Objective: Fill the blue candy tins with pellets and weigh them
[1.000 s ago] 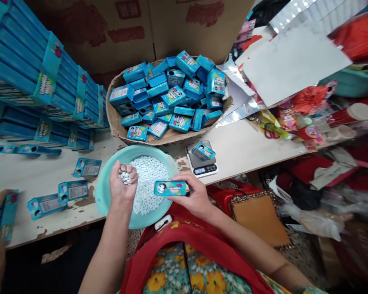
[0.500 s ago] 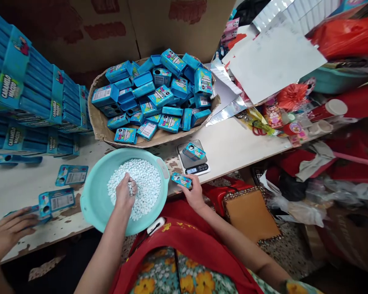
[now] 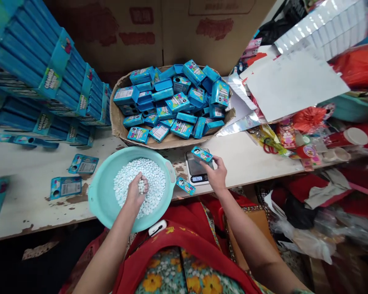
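My left hand (image 3: pixel 137 190) is in the turquoise basin (image 3: pixel 99 204), its fingers curled round a few small white candies (image 3: pixel 155 183) from the heap there. With my right hand (image 3: pixel 216 171) I grip a small blue candy box (image 3: pixel 201 154) at the digital scale (image 3: pixel 199 178). Whether that box still rests on the plate or is just lifted, I cannot tell. A second blue candy box (image 3: pixel 185 185) lies at the table edge, between the basin and the scale.
Behind the basin a cut-down carton (image 3: pixel 159 143) holds many blue boxes. Stacked blue display packs (image 3: pixel 53 81) rise at the left, with flat blue cards (image 3: pixel 66 187) in front. White sheets (image 3: pixel 297 85), wrappers and a cup (image 3: pixel 355 136) crowd the right.
My right hand has let go of one box by the table edge and taken hold of the one at the scale. Another person's hand has left view at the left.
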The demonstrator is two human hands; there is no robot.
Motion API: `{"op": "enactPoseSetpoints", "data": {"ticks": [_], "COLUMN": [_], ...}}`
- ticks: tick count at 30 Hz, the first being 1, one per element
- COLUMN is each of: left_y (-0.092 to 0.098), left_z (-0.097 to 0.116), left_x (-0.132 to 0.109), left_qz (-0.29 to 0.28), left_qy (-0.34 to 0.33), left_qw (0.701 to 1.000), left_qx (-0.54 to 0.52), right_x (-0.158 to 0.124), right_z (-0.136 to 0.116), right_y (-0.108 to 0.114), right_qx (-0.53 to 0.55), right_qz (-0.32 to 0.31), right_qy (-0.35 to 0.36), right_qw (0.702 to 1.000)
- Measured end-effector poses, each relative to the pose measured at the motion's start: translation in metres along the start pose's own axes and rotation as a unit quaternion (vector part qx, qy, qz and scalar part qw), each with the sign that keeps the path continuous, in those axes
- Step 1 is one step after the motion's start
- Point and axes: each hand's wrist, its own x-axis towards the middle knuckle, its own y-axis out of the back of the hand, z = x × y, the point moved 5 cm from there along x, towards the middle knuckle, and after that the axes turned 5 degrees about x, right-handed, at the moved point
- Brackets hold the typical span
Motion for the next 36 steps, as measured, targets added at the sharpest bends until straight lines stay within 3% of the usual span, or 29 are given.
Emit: {"op": "enactPoseSetpoints", "data": {"ticks": [4,7,11,15,19,24,28,30,33,36], "left_y": [-0.01,-0.028,-0.041,-0.029,-0.019,-0.016,-0.017,-0.012,0.004,0.009], "left_z": [0.002,0.011,0.025,0.029,0.024,0.021,0.027,0.034,0.034,0.021], "left_x": [-0.006,-0.015,-0.022,-0.022,-0.018,-0.017,-0.017,-0.014,-0.002,0.009], "left_qz": [-0.021,-0.056,-0.044,0.008,0.016,0.021,-0.096,-0.134,-0.095,-0.085], "left_qy": [0.014,0.007,-0.014,-0.019,-0.02,-0.016,0.027,0.005,-0.006,0.047], "left_qw": [0.999,0.997,0.997,0.998,0.998,0.997,0.99,0.984,0.993,0.995], "left_qx": [-0.041,-0.055,-0.06,-0.056,-0.062,-0.079,-0.103,-0.113,-0.072,-0.034], "right_x": [-0.009,-0.032,-0.063,-0.073,-0.072,-0.068,-0.056,-0.047,-0.035,-0.022], "right_z": [-0.084,-0.138,-0.165,-0.157,-0.147,-0.14,-0.114,-0.088,-0.047,-0.013], "right_y": [0.003,-0.015,-0.06,-0.088,-0.092,-0.089,-0.07,-0.053,-0.023,-0.003], "right_qx": [-0.004,-0.011,-0.058,-0.089,-0.09,-0.054,0.05,0.117,0.161,0.133], "right_qz": [-0.083,-0.169,-0.26,-0.297,-0.315,-0.31,-0.264,-0.221,-0.14,-0.081], "right_qy": [0.159,0.268,0.364,0.365,0.332,0.244,0.121,0.02,-0.085,-0.095], "right_qw": [0.984,0.948,0.893,0.878,0.885,0.917,0.956,0.968,0.973,0.983]}}
